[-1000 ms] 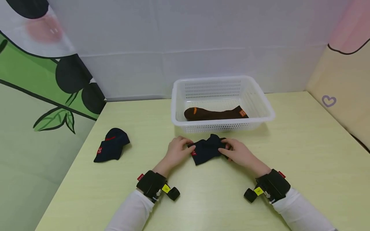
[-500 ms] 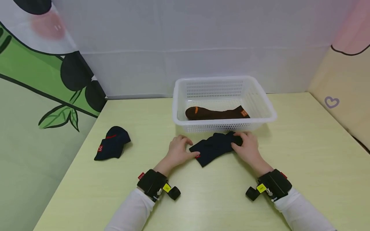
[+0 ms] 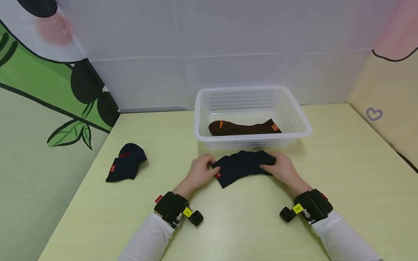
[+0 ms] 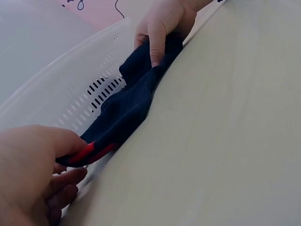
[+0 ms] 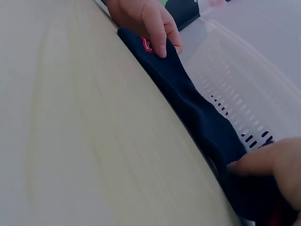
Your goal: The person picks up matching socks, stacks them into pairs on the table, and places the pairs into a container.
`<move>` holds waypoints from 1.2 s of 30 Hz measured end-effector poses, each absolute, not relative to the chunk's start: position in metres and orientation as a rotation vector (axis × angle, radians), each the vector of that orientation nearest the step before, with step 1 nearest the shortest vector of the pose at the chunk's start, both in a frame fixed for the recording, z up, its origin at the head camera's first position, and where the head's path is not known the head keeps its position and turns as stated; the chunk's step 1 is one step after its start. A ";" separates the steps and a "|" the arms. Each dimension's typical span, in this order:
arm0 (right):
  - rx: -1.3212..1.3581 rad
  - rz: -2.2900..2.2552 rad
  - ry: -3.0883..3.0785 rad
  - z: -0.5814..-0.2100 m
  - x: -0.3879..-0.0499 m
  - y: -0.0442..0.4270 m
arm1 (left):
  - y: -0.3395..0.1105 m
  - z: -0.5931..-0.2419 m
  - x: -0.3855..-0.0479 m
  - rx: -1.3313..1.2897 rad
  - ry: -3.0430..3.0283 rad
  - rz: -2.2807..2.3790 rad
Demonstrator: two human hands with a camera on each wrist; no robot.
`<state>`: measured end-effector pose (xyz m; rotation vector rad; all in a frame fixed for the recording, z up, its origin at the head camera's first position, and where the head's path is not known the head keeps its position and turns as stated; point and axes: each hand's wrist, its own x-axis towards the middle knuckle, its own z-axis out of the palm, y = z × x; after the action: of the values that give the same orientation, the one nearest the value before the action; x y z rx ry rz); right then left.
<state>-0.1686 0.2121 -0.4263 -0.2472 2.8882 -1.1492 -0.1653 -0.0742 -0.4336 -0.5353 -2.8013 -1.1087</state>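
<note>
- Left hand (image 3: 200,169) pinches a navy sock (image 3: 243,165) at its 9 o'clock end.
- Right hand (image 3: 285,169) grips the 3 o'clock end.
- The sock stretches at 6 o'clock of a white basket (image 3: 253,138).

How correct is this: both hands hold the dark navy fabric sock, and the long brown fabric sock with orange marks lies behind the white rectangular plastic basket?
One detail is wrong: the brown sock lies inside the white basket, not behind it, as the head view shows. The left hand and right hand do hold the navy sock.
</note>
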 end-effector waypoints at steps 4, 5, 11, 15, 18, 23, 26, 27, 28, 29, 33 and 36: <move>-0.257 -1.400 2.657 -0.424 -0.167 0.213 | -0.074 -0.431 -0.165 -0.420 -2.798 -1.341; -0.231 -1.481 2.569 -0.423 -0.167 0.213 | -0.074 -0.431 -0.165 -0.384 -2.787 -1.390; -0.116 -1.929 2.189 -0.420 -0.168 0.218 | -0.073 -0.431 -0.168 -0.223 -2.654 -1.549; -0.159 -2.031 2.212 -0.422 -0.171 0.223 | -0.074 -0.431 -0.169 -0.178 -2.572 -1.599; -0.192 -1.923 2.397 -0.423 -0.173 0.227 | -0.074 -0.431 -0.169 -0.193 -2.577 -1.588; -0.218 -1.765 2.591 -0.424 -0.174 0.232 | -0.075 -0.431 -0.169 -0.238 -2.592 -1.558; -0.237 -1.684 2.662 -0.425 -0.175 0.234 | -0.075 -0.432 -0.169 -0.280 -2.583 -1.560; -0.245 -1.648 2.693 -0.426 -0.175 0.235 | -0.075 -0.432 -0.169 -0.291 -2.583 -1.555; -0.257 -1.593 2.739 -0.427 -0.176 0.236 | -0.075 -0.432 -0.169 -0.302 -2.586 -1.550; -0.272 -1.538 2.782 -0.428 -0.177 0.237 | -0.075 -0.432 -0.169 -0.315 -2.594 -1.534; -0.352 -1.377 2.922 -0.430 -0.178 0.240 | -0.075 -0.435 -0.169 -0.344 -2.636 -1.456; -0.424 -1.336 2.986 -0.431 -0.179 0.241 | -0.075 -0.436 -0.170 -0.343 -2.657 -1.417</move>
<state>-0.1789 0.2413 -0.4311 -0.4242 2.9855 -1.3365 -0.1697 -0.0746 -0.4357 -0.3432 -2.6572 -1.4166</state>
